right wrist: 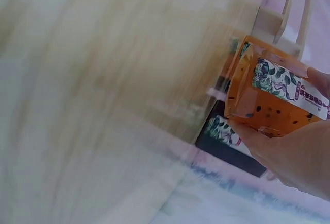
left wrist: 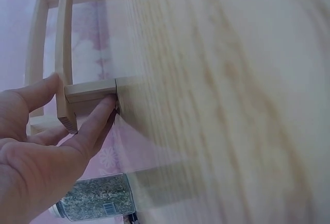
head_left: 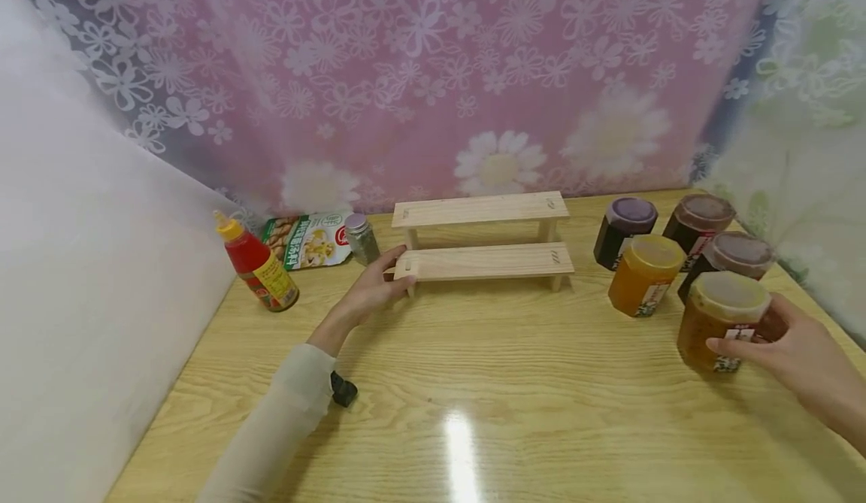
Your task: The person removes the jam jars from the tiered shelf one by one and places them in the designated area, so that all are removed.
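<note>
My left hand (head_left: pixel 372 286) grips the left end of a two-step wooden shelf (head_left: pixel 483 264). In the left wrist view its thumb lies on the lower board (left wrist: pixel 64 54), with fingers around the board's end and by a short leg (left wrist: pixel 93 89). Over at the right, my right hand (head_left: pixel 805 349) holds a jar of dark-specked orange preserve (head_left: pixel 704 334) with a pale yellow lid, thumb on its near side. Whether this jar touches the table cannot be told. A spice jar (head_left: pixel 363 243) of dried flakes with a purple cap stands left of the shelf.
Behind the held jar are another orange jar (head_left: pixel 639 281) and several dark jars, one with a purple lid (head_left: pixel 631 208). A red sauce bottle (head_left: pixel 260 266) and a green-and-white seasoning packet (head_left: pixel 314 243) are at the left. The flowered curtain (head_left: pixel 419 97) hangs behind the table.
</note>
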`<state>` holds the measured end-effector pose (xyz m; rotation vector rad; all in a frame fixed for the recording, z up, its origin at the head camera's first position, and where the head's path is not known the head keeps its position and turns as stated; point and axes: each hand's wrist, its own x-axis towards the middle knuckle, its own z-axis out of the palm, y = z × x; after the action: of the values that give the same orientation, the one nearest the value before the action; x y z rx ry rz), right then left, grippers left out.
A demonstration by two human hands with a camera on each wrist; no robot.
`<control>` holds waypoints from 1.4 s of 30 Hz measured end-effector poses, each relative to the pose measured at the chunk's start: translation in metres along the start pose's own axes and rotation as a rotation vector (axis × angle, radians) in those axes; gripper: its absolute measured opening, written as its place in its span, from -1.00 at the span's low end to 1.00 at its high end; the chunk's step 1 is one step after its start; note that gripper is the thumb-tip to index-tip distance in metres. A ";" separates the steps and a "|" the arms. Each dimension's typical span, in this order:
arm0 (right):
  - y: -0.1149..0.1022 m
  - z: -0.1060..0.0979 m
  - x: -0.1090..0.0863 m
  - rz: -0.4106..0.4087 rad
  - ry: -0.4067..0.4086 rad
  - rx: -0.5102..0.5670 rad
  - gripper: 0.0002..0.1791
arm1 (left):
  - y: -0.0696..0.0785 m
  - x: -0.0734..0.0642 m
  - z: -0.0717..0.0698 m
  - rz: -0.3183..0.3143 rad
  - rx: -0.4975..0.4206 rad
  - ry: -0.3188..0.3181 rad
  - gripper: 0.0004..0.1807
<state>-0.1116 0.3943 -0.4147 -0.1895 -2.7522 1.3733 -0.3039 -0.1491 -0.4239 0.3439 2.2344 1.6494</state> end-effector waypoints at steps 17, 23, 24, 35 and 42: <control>0.006 -0.004 0.015 -0.041 -0.061 0.044 0.03 | 0.002 -0.002 -0.002 0.006 0.037 -0.015 -0.18; 0.007 -0.003 0.019 -0.092 -0.095 0.058 0.08 | 0.002 -0.003 -0.002 0.009 0.042 -0.024 -0.17; 0.007 -0.003 0.020 -0.098 -0.100 0.059 0.06 | 0.002 -0.004 -0.002 0.009 0.042 -0.023 -0.17; 0.004 -0.008 0.021 -0.089 -0.131 0.029 0.03 | 0.004 -0.011 -0.008 0.004 0.070 -0.028 -0.20; -0.011 -0.009 0.004 -0.146 0.022 0.000 -0.07 | 0.017 -0.043 -0.020 0.055 0.370 0.046 -0.28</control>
<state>-0.1158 0.3958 -0.4004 -0.0039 -2.6875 1.3263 -0.2728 -0.1787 -0.3962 0.4655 2.5848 1.2720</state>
